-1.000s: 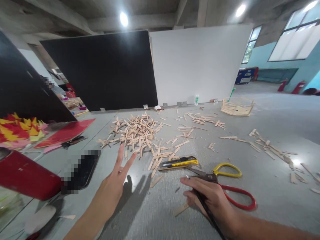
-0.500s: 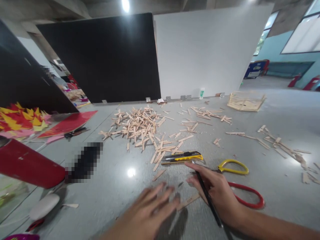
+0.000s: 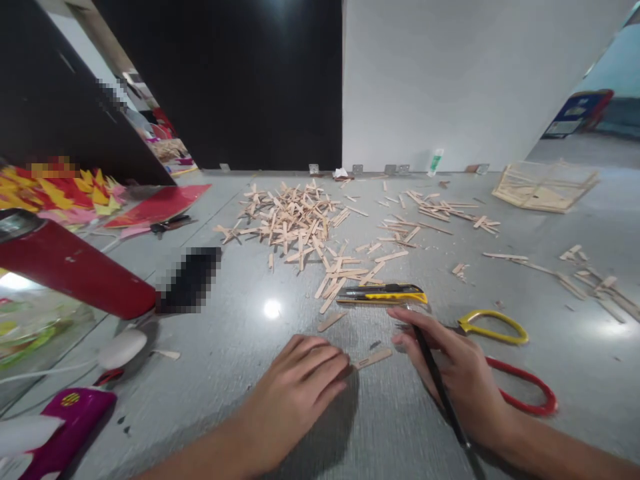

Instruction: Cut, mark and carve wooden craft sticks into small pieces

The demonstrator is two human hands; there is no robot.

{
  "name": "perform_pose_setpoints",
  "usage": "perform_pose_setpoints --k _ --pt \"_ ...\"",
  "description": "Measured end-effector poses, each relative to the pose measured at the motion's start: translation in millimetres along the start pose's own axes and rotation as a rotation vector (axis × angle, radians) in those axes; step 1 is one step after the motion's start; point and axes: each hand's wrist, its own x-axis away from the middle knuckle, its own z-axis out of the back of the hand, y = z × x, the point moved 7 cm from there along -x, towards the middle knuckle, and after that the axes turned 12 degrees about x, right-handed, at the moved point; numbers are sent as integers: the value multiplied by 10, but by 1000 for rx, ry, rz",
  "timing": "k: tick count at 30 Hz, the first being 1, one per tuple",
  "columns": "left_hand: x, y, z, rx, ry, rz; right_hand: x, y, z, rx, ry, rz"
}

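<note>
My left hand [image 3: 305, 383] rests low over the table with its fingers curled together at the left end of a flat wooden stick [image 3: 375, 359]. The fingers hide that end. In my right hand [image 3: 457, 373] is a slim black pen-like tool [image 3: 436, 373], slanting down toward me; its exact kind is unclear. Just beyond the right hand lies a yellow and black utility knife [image 3: 395, 293]. Scissors with one yellow and one red handle [image 3: 525, 387] lie partly under that hand. Another short stick piece [image 3: 333, 322] lies between the hands and the knife.
A heap of wooden sticks [image 3: 295, 223] spreads across the middle. A stick-built frame [image 3: 543, 190] and a glue stick [image 3: 435, 162] stand farther back. At left are a red flask [image 3: 85, 267], a white rounded object [image 3: 123, 350] and a purple glue gun [image 3: 75, 427]. Upright panels [image 3: 240, 87] border the back.
My left hand has gone from spread fingers to curled ones at the stick's end. The view has tilted down and shifted left. My right hand keeps its hold on the black tool.
</note>
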Motion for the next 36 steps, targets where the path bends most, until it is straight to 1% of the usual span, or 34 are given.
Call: perform_pose_setpoints --k 3,7,11,13,17,19,26,28,31,33,34,36 --pt "27 -94 -43 33 -5 85 8 16 2 31 -10 -2" --pt "74 -193 -77 123 17 151 26 0 24 63 -5 23" --pt "70 -252 -86 139 24 209 42 -22 47 62 -10 50" --pt "52 -260 -82 141 31 221 37 -32 44 62 -24 58" --pt "22 -233 -91 131 3 210 20 -85 42 75 -13 109" --pt "16 -224 -84 121 -5 209 22 -97 28 74 -27 121" --pt "17 -319 4 20 19 239 44 -44 -16 28 -120 86" --pt "18 -333 22 -36 24 225 43 -33 -22 30 -103 50" --pt "27 -310 33 -110 19 201 31 -16 -5 14 -20 -45" --pt "44 -266 17 -128 -3 187 -8 -10 46 22 35 -86" --pt "54 -237 -9 -134 -36 175 -46 0 93 58 58 -97" --pt "79 -174 -92 -167 -142 144 -165 47 221 216 62 -99"
